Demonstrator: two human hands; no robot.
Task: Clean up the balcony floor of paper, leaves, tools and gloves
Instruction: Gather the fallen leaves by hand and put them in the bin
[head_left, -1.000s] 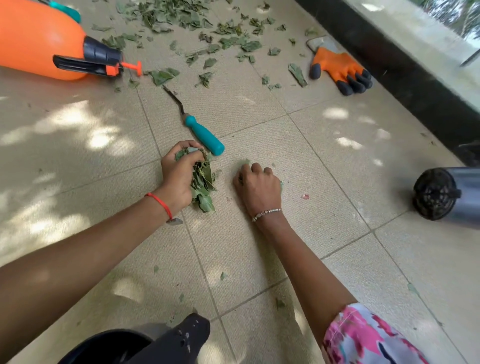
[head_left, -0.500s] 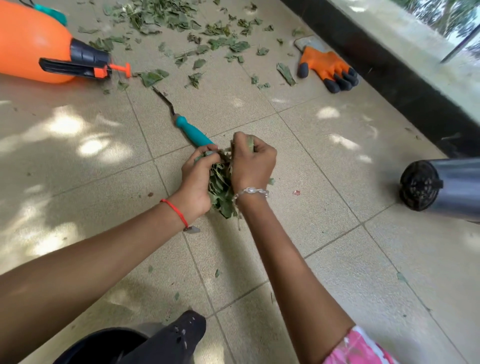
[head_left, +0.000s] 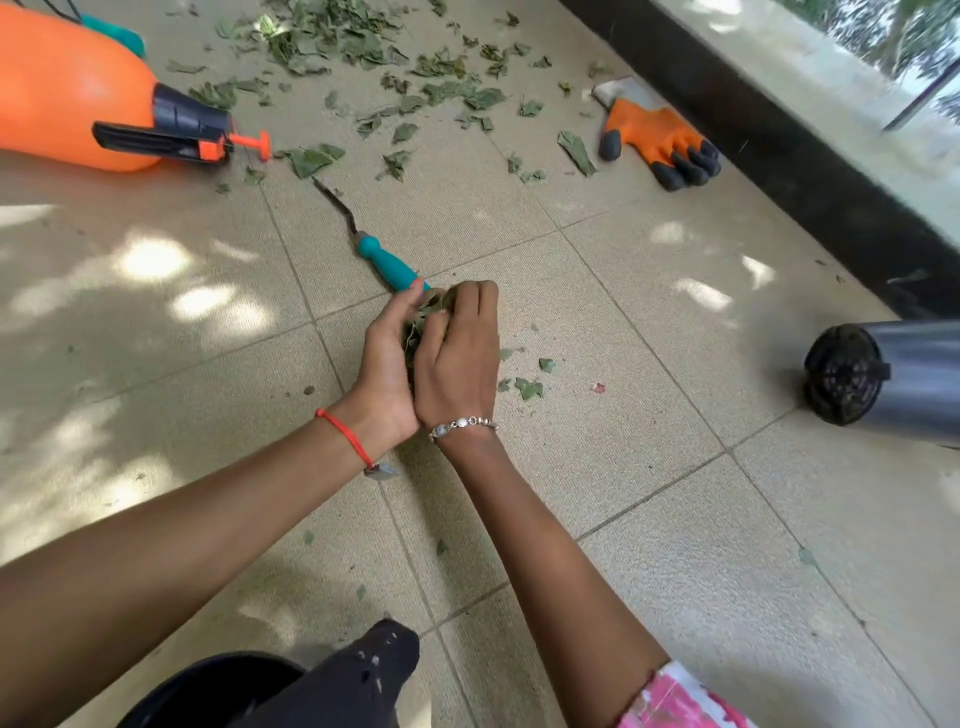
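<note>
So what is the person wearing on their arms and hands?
The left hand has a thin red string bracelet at its wrist, the right hand a silver beaded bracelet. Higher up that arm is a pink patterned sleeve.

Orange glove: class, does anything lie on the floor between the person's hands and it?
Nothing solid: only bare tile, with a few leaf scraps beside the glove, lies between. But the left hand and right hand are both cupped round a leaf bundle.
</note>
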